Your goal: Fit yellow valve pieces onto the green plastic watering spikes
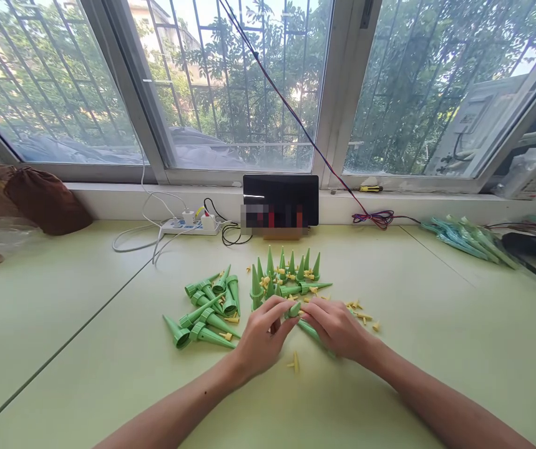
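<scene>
My left hand [263,330] pinches a green plastic watering spike [292,310] between thumb and fingers, over the middle of the table. My right hand [340,329] is closed, its fingertips meeting that spike; a small piece in them cannot be made out. Beneath the right palm lies another green spike [311,329], partly hidden. Just in front of the hands is a yellow T-shaped valve [295,362]. Beyond them, several green spikes [291,265] stand upright with yellow valves among them. A heap of loose green spikes [208,317] lies left of my left hand.
More yellow valves [362,316] are scattered right of my right hand. Against the window sill stand a dark tablet [281,196] and a power strip [190,226] with cables. A brown bag [47,199] sits back left; bagged green parts [471,240] lie back right.
</scene>
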The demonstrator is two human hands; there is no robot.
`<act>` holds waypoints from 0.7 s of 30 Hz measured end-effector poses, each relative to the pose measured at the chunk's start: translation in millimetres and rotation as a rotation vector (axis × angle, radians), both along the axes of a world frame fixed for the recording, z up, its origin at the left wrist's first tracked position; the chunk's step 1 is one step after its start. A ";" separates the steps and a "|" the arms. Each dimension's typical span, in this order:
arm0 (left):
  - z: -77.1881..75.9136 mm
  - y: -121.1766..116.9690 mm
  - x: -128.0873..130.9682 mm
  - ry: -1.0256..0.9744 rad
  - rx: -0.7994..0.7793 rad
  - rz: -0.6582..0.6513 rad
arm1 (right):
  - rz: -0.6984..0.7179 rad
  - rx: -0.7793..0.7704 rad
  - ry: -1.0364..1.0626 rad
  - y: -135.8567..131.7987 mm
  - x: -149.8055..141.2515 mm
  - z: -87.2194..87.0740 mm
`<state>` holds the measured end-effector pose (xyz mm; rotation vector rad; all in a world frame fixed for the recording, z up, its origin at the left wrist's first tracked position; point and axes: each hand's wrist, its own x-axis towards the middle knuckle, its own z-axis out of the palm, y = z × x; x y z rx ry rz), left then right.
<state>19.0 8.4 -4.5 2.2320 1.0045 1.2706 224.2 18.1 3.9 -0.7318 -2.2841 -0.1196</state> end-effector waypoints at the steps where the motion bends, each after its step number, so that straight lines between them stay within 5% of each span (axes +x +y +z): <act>1: 1.4 0.1 0.8 -0.008 0.001 0.012 | -0.004 0.000 0.020 -0.6 0.0 0.8; 8: 10.5 -0.8 2.2 -0.058 -0.152 0.089 | 0.033 -0.016 0.060 -1.0 1.0 -0.9; 21: 7.7 -1.8 0.7 -0.100 -0.266 -0.027 | 0.083 0.147 0.103 -1.9 0.6 5.7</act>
